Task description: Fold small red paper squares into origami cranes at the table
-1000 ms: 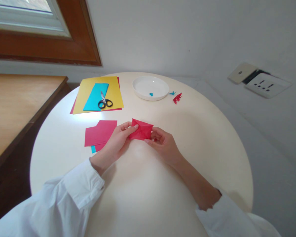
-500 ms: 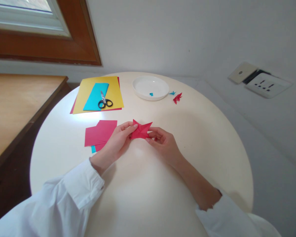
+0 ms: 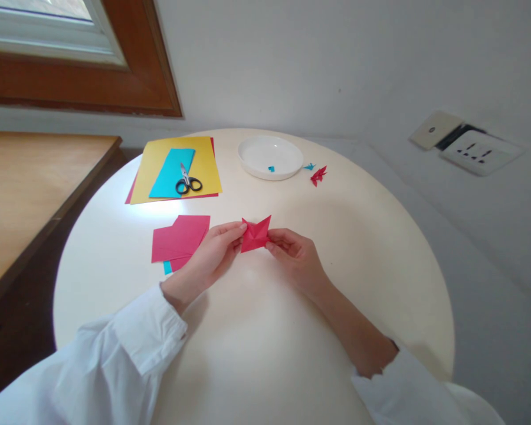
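A small piece of folded red origami paper (image 3: pixel 255 236) is held between my two hands just above the table, with two pointed flaps rising at its top. My left hand (image 3: pixel 221 245) pinches its left side, thumb on the near face. On the right edge, the thumb and fingers of my right hand (image 3: pixel 295 255) grip its lower corner. Several red paper squares (image 3: pixel 181 239) lie to the left, partly behind my left hand, and a bit of blue paper (image 3: pixel 167 268) sticks out from under them.
A white plate (image 3: pixel 269 154) at the back holds a tiny blue paper piece (image 3: pixel 271 169). Beside it lie a blue folded figure (image 3: pixel 310 167) and a red folded figure (image 3: pixel 318 176). Black-handled scissors (image 3: pixel 188 184) rest on blue paper (image 3: pixel 172 171) over yellow sheets (image 3: pixel 210 171).
The folded red paper has turned slightly and looks narrower, its left point lower and its bottom edge straighter. Both hands stay in nearly the same place, still gripping it.
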Demonstrator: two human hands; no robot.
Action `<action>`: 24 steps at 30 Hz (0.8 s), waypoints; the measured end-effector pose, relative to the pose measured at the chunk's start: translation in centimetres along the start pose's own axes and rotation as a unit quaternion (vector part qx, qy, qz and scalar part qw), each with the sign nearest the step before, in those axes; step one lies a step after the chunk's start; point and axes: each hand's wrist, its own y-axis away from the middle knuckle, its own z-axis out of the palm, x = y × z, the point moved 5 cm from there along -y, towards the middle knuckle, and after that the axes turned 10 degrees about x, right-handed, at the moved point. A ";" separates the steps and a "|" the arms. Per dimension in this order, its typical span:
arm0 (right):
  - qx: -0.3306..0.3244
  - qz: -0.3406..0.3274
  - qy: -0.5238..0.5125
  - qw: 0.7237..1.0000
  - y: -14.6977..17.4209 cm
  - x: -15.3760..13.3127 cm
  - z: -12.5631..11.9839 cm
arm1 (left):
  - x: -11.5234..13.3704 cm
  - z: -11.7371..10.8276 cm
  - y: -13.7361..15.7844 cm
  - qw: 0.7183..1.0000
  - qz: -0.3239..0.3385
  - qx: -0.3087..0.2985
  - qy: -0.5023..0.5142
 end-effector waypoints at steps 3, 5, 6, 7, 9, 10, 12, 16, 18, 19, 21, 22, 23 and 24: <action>0.002 -0.008 -0.004 1.000 0.0 -0.2 0.0 | -0.1 0.1 0.1 1.000 -0.001 -0.013 -0.021; 0.004 -0.014 -0.001 1.000 0.0 -0.4 -0.1 | -0.1 0.1 0.1 0.999 0.002 -0.021 -0.036; 0.006 -0.018 0.001 1.000 0.0 -0.5 -0.1 | -0.2 0.2 0.1 0.999 0.004 -0.027 -0.046; 0.006 -0.021 0.001 1.000 0.0 -0.6 -0.1 | -0.2 0.2 0.2 0.998 0.006 -0.032 -0.055; 0.007 -0.026 0.003 1.000 0.1 -0.7 -0.1 | -0.2 0.3 0.3 0.997 0.005 -0.041 -0.072; 0.008 -0.028 0.004 1.000 0.1 -0.8 -0.1 | -0.1 0.4 0.4 0.996 0.003 -0.041 -0.079; 0.008 -0.028 0.008 1.000 0.1 -0.9 -0.1 | 0.0 0.4 0.6 0.996 0.004 -0.035 -0.087; 0.008 -0.031 0.007 0.999 0.1 -0.9 -0.1 | 0.4 0.4 0.6 0.995 0.016 0.005 -0.098; 0.012 -0.035 0.009 0.999 0.0 -0.8 -0.1 | 0.5 0.0 0.5 0.993 0.029 0.044 -0.109; 0.014 -0.036 0.011 0.999 0.0 -0.8 -0.1 | 0.5 -0.2 0.3 0.991 0.037 0.063 -0.116; 0.019 -0.040 0.020 0.999 0.0 -0.7 -0.2 | 0.4 -0.6 0.1 0.987 0.050 0.090 -0.125; 0.022 -0.043 0.026 0.999 -0.1 -0.7 -0.2 | 0.4 -0.8 0.0 0.986 0.055 0.097 -0.126; 0.024 -0.046 0.032 0.998 -0.1 -0.7 -0.2 | 0.4 -0.9 -0.1 0.985 0.058 0.102 -0.127; 0.027 -0.049 0.038 0.998 -0.1 -0.6 -0.3 | 0.4 -1.0 -0.1 0.984 0.063 0.107 -0.129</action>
